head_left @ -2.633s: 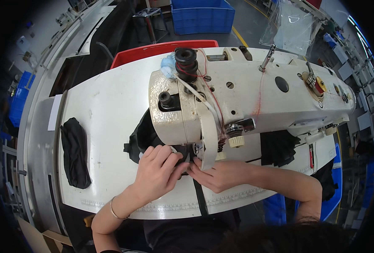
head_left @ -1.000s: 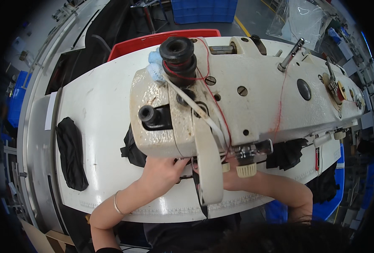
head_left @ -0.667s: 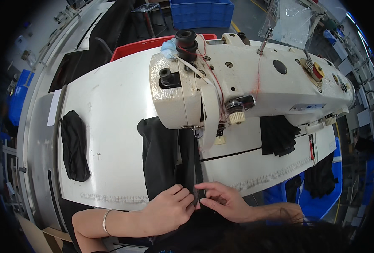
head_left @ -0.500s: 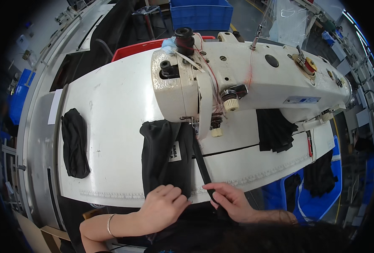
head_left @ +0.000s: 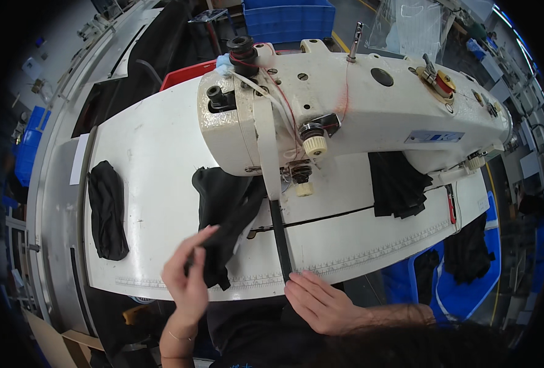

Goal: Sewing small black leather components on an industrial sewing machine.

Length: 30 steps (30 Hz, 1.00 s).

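Observation:
A cream industrial sewing machine [head_left: 345,104] stands on a white table [head_left: 155,159]. A black fabric piece [head_left: 226,208] lies left of the needle, and my left hand [head_left: 189,276] grips its near end and lifts it off the table. A narrow black strap [head_left: 280,242] runs from the presser foot toward the table's front edge. My right hand [head_left: 324,300] rests flat at that edge, fingertips touching the strap's near end, holding nothing.
A folded black cloth [head_left: 107,208] lies at the table's left end, another black piece [head_left: 398,184] sits under the machine arm on the right. A red bin [head_left: 183,76] and a blue crate [head_left: 290,21] stand behind. More black fabric hangs over blue bins [head_left: 468,270] at the right.
The fabric came out from under the presser foot toward me. My left hand has since raised and pinched its near end, while my right hand slid to the strap's end at the table edge.

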Motion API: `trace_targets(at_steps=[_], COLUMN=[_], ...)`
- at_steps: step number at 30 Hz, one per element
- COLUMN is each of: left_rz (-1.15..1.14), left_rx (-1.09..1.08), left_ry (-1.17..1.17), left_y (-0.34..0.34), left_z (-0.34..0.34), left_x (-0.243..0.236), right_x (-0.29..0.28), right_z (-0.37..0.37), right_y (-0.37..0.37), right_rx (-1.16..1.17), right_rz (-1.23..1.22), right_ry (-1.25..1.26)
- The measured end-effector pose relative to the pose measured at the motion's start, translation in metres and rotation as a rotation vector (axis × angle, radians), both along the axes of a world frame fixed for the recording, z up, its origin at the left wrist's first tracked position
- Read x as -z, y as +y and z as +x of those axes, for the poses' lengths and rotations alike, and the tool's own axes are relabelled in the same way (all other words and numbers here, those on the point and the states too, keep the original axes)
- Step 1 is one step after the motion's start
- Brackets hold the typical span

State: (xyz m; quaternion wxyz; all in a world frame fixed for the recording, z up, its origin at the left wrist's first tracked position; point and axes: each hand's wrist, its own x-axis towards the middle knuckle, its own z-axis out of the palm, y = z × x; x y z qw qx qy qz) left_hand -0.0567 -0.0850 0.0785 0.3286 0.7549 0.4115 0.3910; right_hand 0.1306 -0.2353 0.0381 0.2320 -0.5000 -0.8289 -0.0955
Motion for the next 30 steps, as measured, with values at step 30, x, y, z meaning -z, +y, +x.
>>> trace_targets(at_steps=[30], left_rz=[0.494], left_rx=[0.525], left_ry=[0.370], left_y=[-0.030], left_z=[0.002], left_x=[0.030], right_x=[0.006], right_z=[0.010], right_y=[0.002], right_rx=[-0.160], right_rz=[-0.087], right_ry=[-0.104])
